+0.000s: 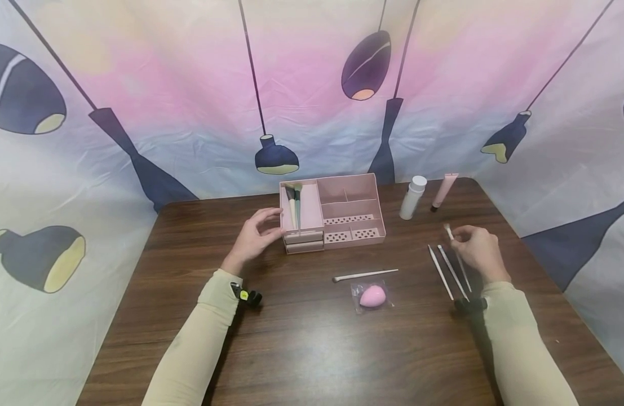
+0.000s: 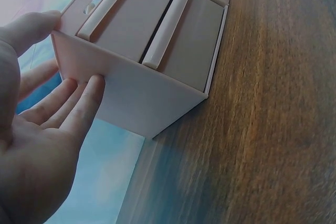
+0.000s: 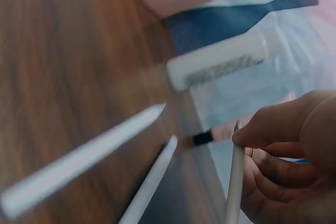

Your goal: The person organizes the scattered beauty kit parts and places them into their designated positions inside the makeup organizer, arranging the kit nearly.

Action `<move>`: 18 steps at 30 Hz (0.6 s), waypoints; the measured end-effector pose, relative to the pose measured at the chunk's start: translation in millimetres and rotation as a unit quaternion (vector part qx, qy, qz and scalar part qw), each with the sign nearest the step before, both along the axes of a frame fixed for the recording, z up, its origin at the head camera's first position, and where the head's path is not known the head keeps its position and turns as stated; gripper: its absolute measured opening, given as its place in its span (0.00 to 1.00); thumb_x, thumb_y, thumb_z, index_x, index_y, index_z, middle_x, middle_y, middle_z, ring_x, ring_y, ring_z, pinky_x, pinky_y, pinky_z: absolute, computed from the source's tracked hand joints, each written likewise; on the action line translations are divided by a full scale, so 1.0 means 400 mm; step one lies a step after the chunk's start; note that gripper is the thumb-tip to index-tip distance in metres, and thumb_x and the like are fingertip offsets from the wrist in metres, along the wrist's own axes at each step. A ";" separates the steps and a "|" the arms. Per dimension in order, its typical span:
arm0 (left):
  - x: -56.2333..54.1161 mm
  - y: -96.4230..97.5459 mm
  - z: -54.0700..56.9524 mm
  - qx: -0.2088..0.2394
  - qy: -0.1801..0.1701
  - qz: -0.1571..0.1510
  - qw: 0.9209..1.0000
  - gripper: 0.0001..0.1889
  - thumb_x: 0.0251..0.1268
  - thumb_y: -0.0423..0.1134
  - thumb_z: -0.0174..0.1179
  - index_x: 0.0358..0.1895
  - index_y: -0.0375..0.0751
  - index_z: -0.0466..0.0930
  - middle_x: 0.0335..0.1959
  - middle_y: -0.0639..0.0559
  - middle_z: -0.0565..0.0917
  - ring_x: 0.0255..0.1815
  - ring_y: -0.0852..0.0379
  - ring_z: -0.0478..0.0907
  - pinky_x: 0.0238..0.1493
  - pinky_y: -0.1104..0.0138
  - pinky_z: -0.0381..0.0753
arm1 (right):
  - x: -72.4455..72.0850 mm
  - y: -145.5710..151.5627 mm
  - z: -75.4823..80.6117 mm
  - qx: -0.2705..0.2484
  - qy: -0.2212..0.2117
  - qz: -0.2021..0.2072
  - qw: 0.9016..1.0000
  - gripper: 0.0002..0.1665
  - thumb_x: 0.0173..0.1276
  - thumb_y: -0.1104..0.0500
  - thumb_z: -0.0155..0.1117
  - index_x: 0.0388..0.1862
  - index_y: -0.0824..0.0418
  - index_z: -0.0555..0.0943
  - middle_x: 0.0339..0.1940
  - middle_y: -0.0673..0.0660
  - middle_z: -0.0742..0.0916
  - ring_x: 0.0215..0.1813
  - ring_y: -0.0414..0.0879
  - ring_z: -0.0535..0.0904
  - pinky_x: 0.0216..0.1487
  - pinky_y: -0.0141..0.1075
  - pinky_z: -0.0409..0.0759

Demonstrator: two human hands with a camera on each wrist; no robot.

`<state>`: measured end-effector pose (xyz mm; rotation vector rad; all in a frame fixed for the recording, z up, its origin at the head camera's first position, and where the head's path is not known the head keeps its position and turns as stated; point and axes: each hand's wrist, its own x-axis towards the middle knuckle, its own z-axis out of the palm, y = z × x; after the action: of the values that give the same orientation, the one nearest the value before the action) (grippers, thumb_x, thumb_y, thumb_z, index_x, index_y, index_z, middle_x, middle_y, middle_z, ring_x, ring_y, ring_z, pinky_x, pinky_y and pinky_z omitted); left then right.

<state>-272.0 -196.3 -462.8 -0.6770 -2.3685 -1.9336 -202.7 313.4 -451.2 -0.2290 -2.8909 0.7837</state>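
A pink makeup organizer [image 1: 346, 193] stands near the back of the table, with drawers [image 2: 131, 14] low on its left part. My left hand [image 1: 256, 235] rests its fingertips against the organizer's left side, the thumb at the front edge. At the right, my right hand [image 1: 480, 251] pinches a slim makeup brush [image 3: 235, 182] between thumb and fingers. The brush slants, bristle end toward the back. Beside it on the table lie two slender white sticks, one pointed stick [image 1: 440, 272] and another [image 1: 452, 272]; their kind is unclear.
Two brushes [image 1: 294, 208] lie in the organizer's upper left tray. A white bottle [image 1: 412, 198] and a pink tube [image 1: 445, 190] stand at the back right. Nearer the front are a makeup brush [image 1: 364, 275] and a bagged pink sponge [image 1: 372, 296]. A printed cloth [image 1: 312, 101] hangs behind.
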 end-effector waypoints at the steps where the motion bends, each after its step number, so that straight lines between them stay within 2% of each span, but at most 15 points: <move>1: 0.001 0.000 0.001 0.000 -0.003 0.000 1.000 0.27 0.60 0.29 0.66 0.64 0.30 0.71 0.64 0.38 0.69 0.66 0.42 0.69 0.61 0.63 0.81 | -0.002 -0.004 0.004 -0.001 0.007 0.002 1.000 0.16 0.62 0.59 0.62 0.46 0.66 0.83 0.37 0.64 0.88 0.35 0.55 0.80 0.27 0.34 0.73; 10: 0.001 -0.001 0.006 0.002 -0.015 -0.007 1.000 0.28 0.61 0.25 0.64 0.66 0.27 0.68 0.67 0.34 0.66 0.68 0.36 0.65 0.64 0.54 0.78 | -0.012 -0.047 0.050 -0.010 0.033 0.026 0.999 0.15 0.62 0.59 0.63 0.47 0.64 0.84 0.36 0.61 0.88 0.33 0.52 0.79 0.26 0.32 0.71; 18: 0.005 -0.001 0.008 -0.003 -0.012 -0.002 1.000 0.27 0.61 0.28 0.65 0.64 0.30 0.71 0.65 0.37 0.68 0.67 0.39 0.67 0.61 0.63 0.81 | -0.015 -0.079 0.072 -0.020 0.040 0.047 0.998 0.14 0.62 0.59 0.62 0.46 0.62 0.84 0.35 0.59 0.88 0.32 0.52 0.77 0.27 0.33 0.71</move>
<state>-270.1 -196.6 -459.5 -0.6623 -2.3890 -1.9494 -208.8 281.8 -422.3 -0.0643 -2.8304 0.8452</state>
